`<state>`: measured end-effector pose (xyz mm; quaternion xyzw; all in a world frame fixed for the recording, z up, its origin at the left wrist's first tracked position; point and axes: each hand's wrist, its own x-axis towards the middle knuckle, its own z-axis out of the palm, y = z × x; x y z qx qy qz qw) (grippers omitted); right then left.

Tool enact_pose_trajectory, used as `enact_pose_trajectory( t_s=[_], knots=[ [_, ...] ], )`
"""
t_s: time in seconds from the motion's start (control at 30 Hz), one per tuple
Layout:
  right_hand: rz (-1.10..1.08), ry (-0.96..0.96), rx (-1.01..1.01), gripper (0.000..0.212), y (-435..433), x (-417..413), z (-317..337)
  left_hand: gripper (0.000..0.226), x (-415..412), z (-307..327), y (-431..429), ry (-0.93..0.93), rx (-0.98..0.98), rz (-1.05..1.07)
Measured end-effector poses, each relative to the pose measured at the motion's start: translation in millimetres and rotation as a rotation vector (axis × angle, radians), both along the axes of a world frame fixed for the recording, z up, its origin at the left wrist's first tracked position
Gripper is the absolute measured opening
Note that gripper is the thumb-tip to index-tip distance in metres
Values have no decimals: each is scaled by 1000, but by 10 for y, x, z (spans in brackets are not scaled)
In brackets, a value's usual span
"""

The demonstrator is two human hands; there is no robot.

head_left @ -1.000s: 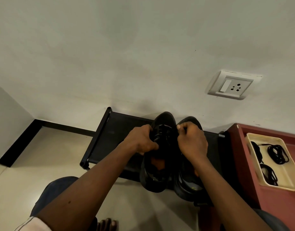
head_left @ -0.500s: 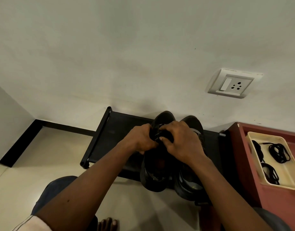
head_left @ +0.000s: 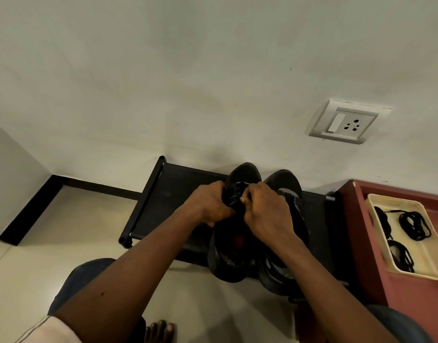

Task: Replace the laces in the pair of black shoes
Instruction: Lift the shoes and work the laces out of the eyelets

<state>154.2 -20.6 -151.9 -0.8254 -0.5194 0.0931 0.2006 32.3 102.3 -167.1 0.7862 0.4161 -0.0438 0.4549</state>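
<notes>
Two black shoes stand side by side on a low black rack (head_left: 171, 194), toes toward the wall. The left shoe (head_left: 228, 258) is under both hands. My left hand (head_left: 208, 204) grips its left side at the lace area, fingers curled. My right hand (head_left: 267, 211) pinches the black lace (head_left: 235, 199) at the middle of the same shoe, thumb and fingers curled. The right shoe (head_left: 284, 184) sits partly hidden behind my right wrist. Spare black laces (head_left: 414, 225) lie coiled in a cream tray (head_left: 433, 268) at the right.
The cream tray rests on a reddish-brown cabinet top (head_left: 356, 219) right of the rack. A wall socket (head_left: 346, 122) is above. Pale tiled floor (head_left: 64, 231) spreads left of the rack. My knees and bare toes (head_left: 161, 329) show at the bottom edge.
My right hand shifted from the right shoe over to the left shoe's laces and now pinches them close to my left hand. The left hand stayed put.
</notes>
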Motion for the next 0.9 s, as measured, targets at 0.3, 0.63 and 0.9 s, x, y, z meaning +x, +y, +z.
enact_pose_trajectory(
  t_s=[0.3,0.63,0.9],
  knots=[
    [-298,380,179,12,28,298,-16,67,-19,62,-28,2,-38,-4],
    [-399,287,216,8,-36,431,145,67,-13,69,-54,4,-12,7],
    [147,1,-86,54,-51,156,101,54,-3,56,-47,25,43,-27]
  ],
)
